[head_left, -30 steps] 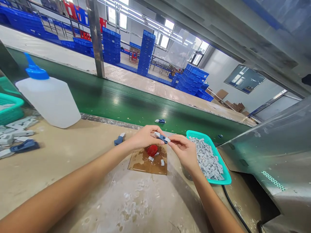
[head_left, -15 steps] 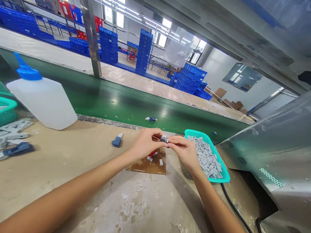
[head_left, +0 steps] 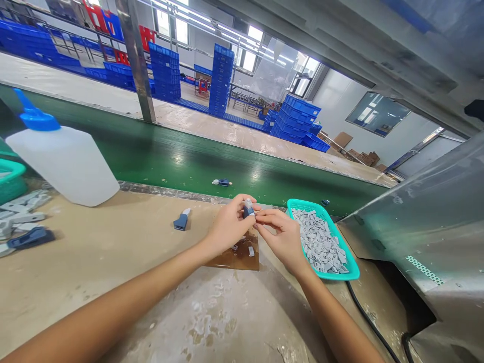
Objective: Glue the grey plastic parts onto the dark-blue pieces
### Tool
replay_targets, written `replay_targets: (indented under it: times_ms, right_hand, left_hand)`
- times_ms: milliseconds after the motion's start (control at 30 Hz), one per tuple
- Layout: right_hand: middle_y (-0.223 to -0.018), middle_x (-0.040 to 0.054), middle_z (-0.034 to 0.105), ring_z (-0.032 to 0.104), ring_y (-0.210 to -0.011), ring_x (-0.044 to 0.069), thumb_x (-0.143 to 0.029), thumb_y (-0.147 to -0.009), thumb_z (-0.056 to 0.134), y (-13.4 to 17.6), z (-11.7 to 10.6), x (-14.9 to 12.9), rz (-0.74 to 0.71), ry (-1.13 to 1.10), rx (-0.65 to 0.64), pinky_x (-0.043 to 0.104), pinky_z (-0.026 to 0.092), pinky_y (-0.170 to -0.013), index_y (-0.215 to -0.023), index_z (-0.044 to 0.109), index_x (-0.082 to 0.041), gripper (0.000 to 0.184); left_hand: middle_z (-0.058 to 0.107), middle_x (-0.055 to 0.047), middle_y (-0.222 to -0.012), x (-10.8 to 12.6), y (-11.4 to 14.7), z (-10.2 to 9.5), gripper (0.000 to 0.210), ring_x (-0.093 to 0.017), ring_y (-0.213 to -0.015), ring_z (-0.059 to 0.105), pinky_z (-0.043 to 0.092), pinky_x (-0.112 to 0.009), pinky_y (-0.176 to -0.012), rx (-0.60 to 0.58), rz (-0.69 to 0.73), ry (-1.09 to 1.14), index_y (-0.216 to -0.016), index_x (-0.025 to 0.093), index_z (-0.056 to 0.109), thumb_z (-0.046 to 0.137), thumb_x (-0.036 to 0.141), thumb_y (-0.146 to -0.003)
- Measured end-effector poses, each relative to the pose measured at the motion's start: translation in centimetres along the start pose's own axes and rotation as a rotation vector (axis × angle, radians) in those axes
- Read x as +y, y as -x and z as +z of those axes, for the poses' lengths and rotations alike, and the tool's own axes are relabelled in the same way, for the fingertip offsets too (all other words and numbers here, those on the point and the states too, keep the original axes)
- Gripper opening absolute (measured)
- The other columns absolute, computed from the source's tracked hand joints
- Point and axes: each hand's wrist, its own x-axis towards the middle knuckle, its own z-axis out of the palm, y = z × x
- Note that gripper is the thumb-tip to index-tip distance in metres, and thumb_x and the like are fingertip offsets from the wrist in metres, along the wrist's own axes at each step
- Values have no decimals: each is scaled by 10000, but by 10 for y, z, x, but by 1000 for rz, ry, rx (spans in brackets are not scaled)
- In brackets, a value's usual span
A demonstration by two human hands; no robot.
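My left hand (head_left: 229, 220) grips a small dark-blue and light-grey plastic part (head_left: 248, 209), its grey end pointing up. Close against it, my right hand (head_left: 282, 234) has thumb and forefinger pinched at the part's lower right side; whether a smaller piece is between them is hidden. Below the hands lies a wet brown plate (head_left: 230, 260) with a few small grey pieces (head_left: 251, 250) on it. To the right stands a turquoise basket (head_left: 353, 267) heaped with small grey plastic pieces (head_left: 321, 242). Another blue and grey part (head_left: 181, 221) rests on the table left of my hands.
A white squeeze bottle (head_left: 70, 164) with a blue nozzle stands at left, near a pile of grey parts (head_left: 22, 217). Beyond the table runs a green conveyor belt (head_left: 166, 166) carrying a blue and grey part (head_left: 222, 182). A metal panel (head_left: 427, 242) borders the right side.
The held part has been turned so its grey end points up, and my left hand has shifted slightly left. The parts on the belt have moved left.
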Motion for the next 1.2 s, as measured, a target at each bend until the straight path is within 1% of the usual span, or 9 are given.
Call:
replay_targets:
  times_ms: [133,233,367,500,567,667,833,1000,1200]
  right_hand:
    - [-832,49,667,607,-802,179,-180,-755,518,-6,-17,5,-145,271,2,329,491,-744,-796,659,-212,150]
    - [-866,70,669,606,-825,212,-164,-744,493,-17,-50,29,-9,505,22,358,475,-761,-838,662,-183,194]
    - [-950,94,664,615,-813,245,-91,-637,552,-22,-89,66,338,709,-330,340,471,-724,-922,665,-158,314]
    - [-957,57,670,622,-769,200,-55,-652,481,-20,-95,81,391,658,-548,260,455,-665,-959,657,-180,375]
    - [-908,52,680,620,-740,186,-59,-666,458,-20,-90,81,389,662,-513,242,441,-639,-943,659,-172,360]
    - [-804,66,683,612,-713,191,-90,-683,468,-21,-85,79,386,701,-423,238,422,-607,-864,668,-144,276]
    - [-659,46,651,591,-630,179,-90,-655,490,-21,-84,81,348,680,-403,230,392,-555,-732,652,-152,189]
    - [-660,37,624,568,-621,169,-113,-637,503,-18,-87,91,356,661,-338,233,379,-556,-743,619,-153,162]
    - [-577,-11,556,516,-555,137,-95,-580,529,-19,-86,92,380,611,-278,218,343,-522,-685,571,-162,131]
  left_hand:
    - [616,-62,-918,-2,-13,-17,312,-127,-716,602,473,-319,-720,52,-28,38,-984,186,410,429,175,-672]
    - [619,-68,-939,-2,-27,-51,406,-156,-750,606,455,-325,-742,149,53,-312,-1093,186,394,412,194,-687]
    - [630,-150,-945,-16,-43,-100,611,-285,-851,593,429,-385,-726,48,-119,-1105,-1302,98,236,379,193,-715]
    - [308,-286,-1325,-42,-59,-125,660,-353,-1063,486,408,-417,-771,111,-128,-1373,-1356,34,43,281,113,-745]
    - [194,-260,-1387,-51,-67,-126,636,-397,-1167,365,350,-499,-838,169,-116,-1460,-1360,61,104,279,100,-749]
    - [259,-190,-1388,-56,-82,-123,576,-368,-1254,226,263,-540,-915,114,-50,-1494,-1330,101,249,280,96,-756]
    - [583,-125,-1074,-54,-95,-121,453,-229,-1004,523,388,-309,-836,-24,-15,-1463,-1145,162,514,327,95,-738]
    - [577,-154,-901,-51,-85,-125,381,-271,-882,546,402,-354,-777,74,-66,-1468,-1068,127,554,354,139,-744]
    - [437,-138,-1055,-37,-65,-110,385,-229,-948,509,415,-352,-812,314,105,-1213,-1147,162,451,285,182,-801]
